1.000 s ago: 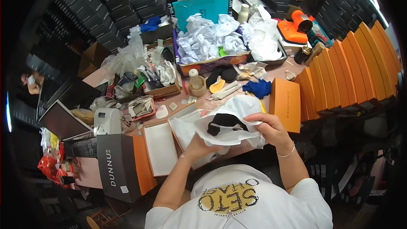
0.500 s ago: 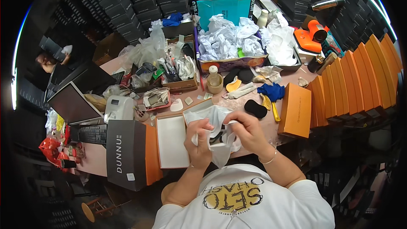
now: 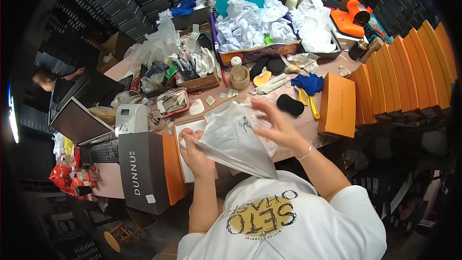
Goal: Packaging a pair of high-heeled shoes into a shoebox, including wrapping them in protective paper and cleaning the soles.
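I hold a sheet of white tissue paper (image 3: pixel 236 139) stretched out in front of my chest, above an open white-lined box (image 3: pixel 185 130). My left hand (image 3: pixel 195 151) pinches its left corner. My right hand (image 3: pixel 274 127) lies on the sheet's right side with fingers spread and curled over it. What the paper wraps is hidden. A black oval pad (image 3: pixel 289 104) lies on the table just beyond my right hand.
An orange box (image 3: pixel 338 105) lies at the right, with a row of upright orange boxes (image 3: pixel 409 67) behind it. A dark box lid (image 3: pixel 139 168) stands at the left by a keyboard (image 3: pixel 103 151). Crumpled white paper (image 3: pixel 255 21) fills a box at the back. A person sits far left.
The paper, earlier bunched around a dark item between both hands, is now spread into a flat sheet. My left hand moved left and down; my right hand slid up onto the sheet.
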`<control>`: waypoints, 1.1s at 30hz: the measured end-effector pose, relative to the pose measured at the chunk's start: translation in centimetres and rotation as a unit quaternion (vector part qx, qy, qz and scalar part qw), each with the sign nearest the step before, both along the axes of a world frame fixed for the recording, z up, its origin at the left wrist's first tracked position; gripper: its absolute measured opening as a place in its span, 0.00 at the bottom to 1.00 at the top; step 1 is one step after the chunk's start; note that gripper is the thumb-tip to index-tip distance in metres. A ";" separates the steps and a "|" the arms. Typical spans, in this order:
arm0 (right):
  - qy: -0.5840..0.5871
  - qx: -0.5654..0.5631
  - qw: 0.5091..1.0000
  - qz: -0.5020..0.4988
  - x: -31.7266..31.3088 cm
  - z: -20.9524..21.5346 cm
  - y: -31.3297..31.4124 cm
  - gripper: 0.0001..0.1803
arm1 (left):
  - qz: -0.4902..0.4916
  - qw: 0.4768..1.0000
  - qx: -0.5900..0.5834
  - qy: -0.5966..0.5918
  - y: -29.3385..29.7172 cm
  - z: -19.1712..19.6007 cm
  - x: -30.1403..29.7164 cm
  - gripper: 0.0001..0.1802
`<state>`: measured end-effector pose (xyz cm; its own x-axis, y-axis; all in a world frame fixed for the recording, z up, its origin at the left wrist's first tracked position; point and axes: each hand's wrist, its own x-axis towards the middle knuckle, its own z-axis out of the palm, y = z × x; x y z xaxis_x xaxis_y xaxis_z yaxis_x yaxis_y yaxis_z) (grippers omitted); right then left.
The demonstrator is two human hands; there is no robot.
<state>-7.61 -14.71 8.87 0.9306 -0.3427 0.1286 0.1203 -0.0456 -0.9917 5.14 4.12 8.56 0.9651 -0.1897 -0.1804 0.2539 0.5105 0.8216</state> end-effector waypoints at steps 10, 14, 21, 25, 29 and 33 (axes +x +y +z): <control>0.208 -0.137 0.968 0.030 -0.1 -11.9 4.7 0.44 | 0.008 0.950 0.291 -0.110 -1.9 -14.7 6.3 0.16; 0.374 -0.337 0.863 0.046 2.6 -14.1 5.3 0.38 | -0.253 0.714 0.555 -0.344 -4.8 -18.1 3.1 0.29; 0.247 -0.196 0.940 -0.134 -1.2 -16.6 -1.5 0.30 | -0.277 0.860 0.426 -0.055 -5.2 -22.9 -4.5 0.41; 0.329 0.062 0.934 -0.127 -2.8 -25.3 -3.2 0.19 | -0.317 0.805 0.485 -0.130 -5.3 -22.0 -4.1 0.49; 0.325 0.001 0.942 -0.083 1.4 -19.8 -1.4 0.17 | -0.307 0.744 0.578 -0.132 -5.7 -19.8 -3.6 0.49; 0.204 -0.033 0.974 -0.099 4.6 -14.4 -6.5 0.18 | -0.273 0.738 0.596 -0.160 -5.4 -19.2 -3.7 0.43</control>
